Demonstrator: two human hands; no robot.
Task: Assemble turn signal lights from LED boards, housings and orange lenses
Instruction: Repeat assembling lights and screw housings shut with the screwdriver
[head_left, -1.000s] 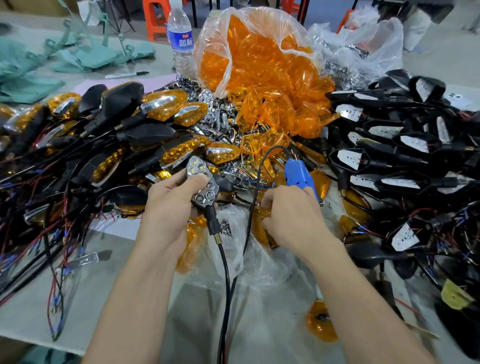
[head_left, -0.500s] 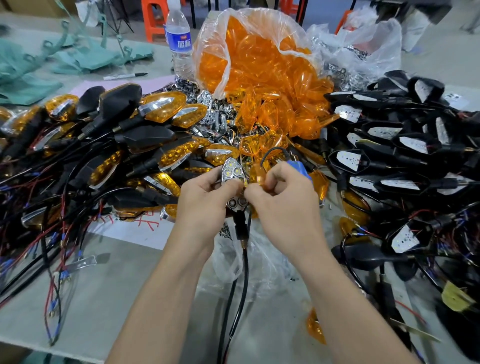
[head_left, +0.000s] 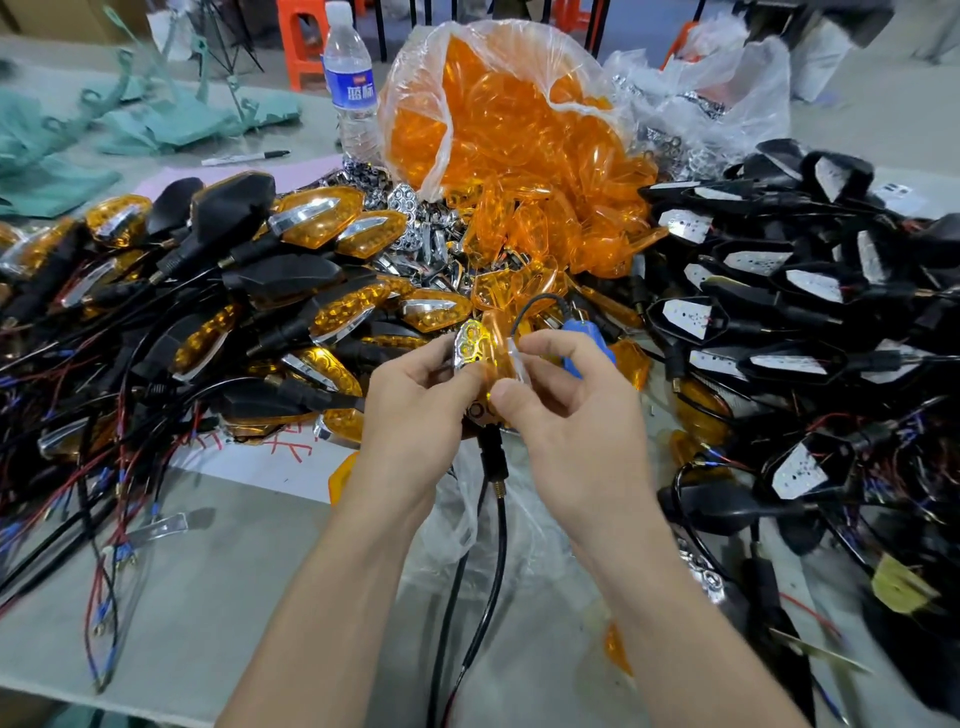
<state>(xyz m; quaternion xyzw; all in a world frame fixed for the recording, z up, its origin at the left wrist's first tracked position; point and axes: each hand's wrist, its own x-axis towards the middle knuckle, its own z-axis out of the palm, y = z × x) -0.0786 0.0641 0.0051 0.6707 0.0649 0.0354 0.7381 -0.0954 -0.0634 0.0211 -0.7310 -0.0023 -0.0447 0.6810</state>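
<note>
Well, from where I stand the work is happening right in the middle, held up off the bench (head_left: 208, 597) and just in front of the heap of parts. The left hand (head_left: 415, 395) has its fingers (head_left: 441, 364) curled round a half-built light (head_left: 470, 345). It cradles the light from below and behind, so the shiny face points up and away from the palm and the front is free for the other hand. The right hand (head_left: 566, 410) pinches an orange lens (head_left: 501, 358) between thumb and fingertips and lays it against that face, touching it and tilted a little rather than flush. My guess is the lens is being lined up to snap on and is not yet seated (the thumbs hide the seam, so I cannot be sure).

The light itself shows a chrome, honeycomb-like reflector with bright round cells, which glow yellow where the clear orange plastic overlaps them. Its black stem (head_left: 491, 452) sticks down between the wrists, and a thin black cable (head_left: 498, 545) hangs from it toward the bench.

The supplies seem laid out to suit the job. A clear bag (head_left: 498, 130) spilling lenses sits straight ahead. Finished lights (head_left: 322, 218) pile up on the left, and black housings (head_left: 753, 265) with white boards wait on the right. A blue tool (head_left: 587, 343) lies just behind the right hand, within easy reach and untouched.
</note>
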